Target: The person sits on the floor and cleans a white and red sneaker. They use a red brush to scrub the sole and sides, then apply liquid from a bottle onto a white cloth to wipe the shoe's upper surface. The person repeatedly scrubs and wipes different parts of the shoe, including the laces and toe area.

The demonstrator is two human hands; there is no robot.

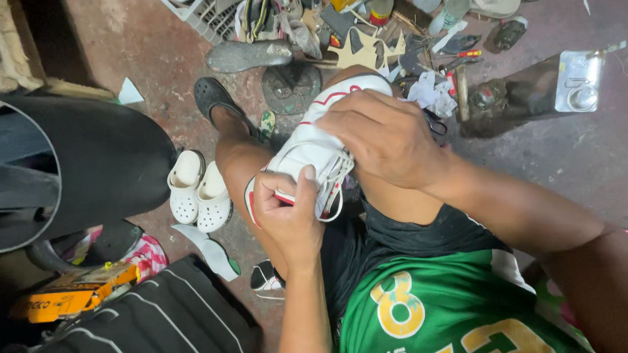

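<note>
Between both hands, a white sneaker [313, 152] rests on the knee for support: left hand [287, 213] grip clamped on its heel, right hand [386, 138] pressing its upper steady

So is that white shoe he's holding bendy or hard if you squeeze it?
Probably bendy: the white shoe looks soft-sided, and the left hand seems to pinch its heel end easily. Likely light too, since it rests on the knee under the right hand. Its laces would flop.

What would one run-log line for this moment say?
left hand: grips white sneaker at laces | right hand: pressed over its top | sneaker: on lap | nearby: small white clogs on floor
</note>
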